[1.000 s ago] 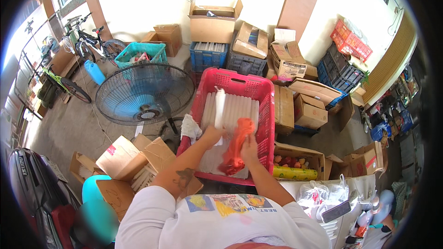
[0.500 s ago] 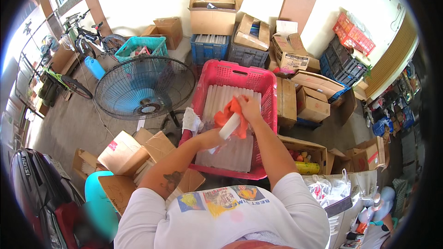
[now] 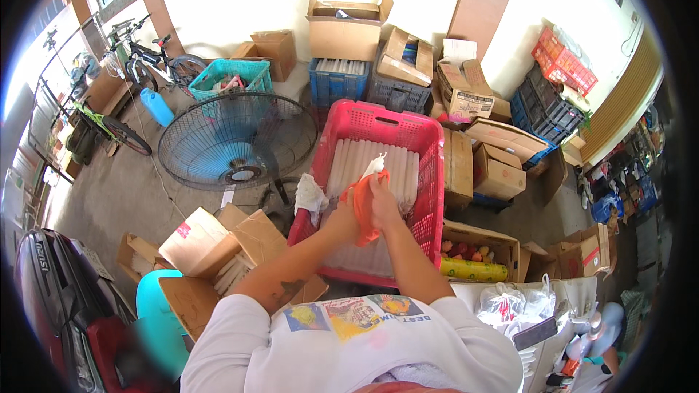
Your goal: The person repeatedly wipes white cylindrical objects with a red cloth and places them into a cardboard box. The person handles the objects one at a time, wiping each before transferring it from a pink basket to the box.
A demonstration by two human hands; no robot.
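Observation:
Over a pink plastic crate (image 3: 429, 247), both my hands are closed together around an orange cloth (image 3: 362, 207) wrapped on a white candle (image 3: 374, 166). Only the candle's upper end shows above the cloth. My right hand (image 3: 383, 205) squeezes the cloth from the right. At the lower left of the cloth, my left hand (image 3: 345, 223) grips the candle, its fingers partly hidden. Rows of long white candles (image 3: 397, 164) lie side by side in the crate beneath. A crumpled white cloth (image 3: 311, 195) hangs on the crate's left rim.
A large black-caged fan (image 3: 237, 142) stands left of the crate. Open cardboard boxes (image 3: 200, 244) sit at the near left, and more boxes (image 3: 457, 167) crowd the right. Beyond the crate stands a blue crate (image 3: 337, 84). A phone (image 3: 535, 333) lies at the near right.
My hands have come closer together. The orange cloth, loosely bunched beside the candle before, now wraps around it, and the candle's upper end sticks out above. The view has shifted slightly.

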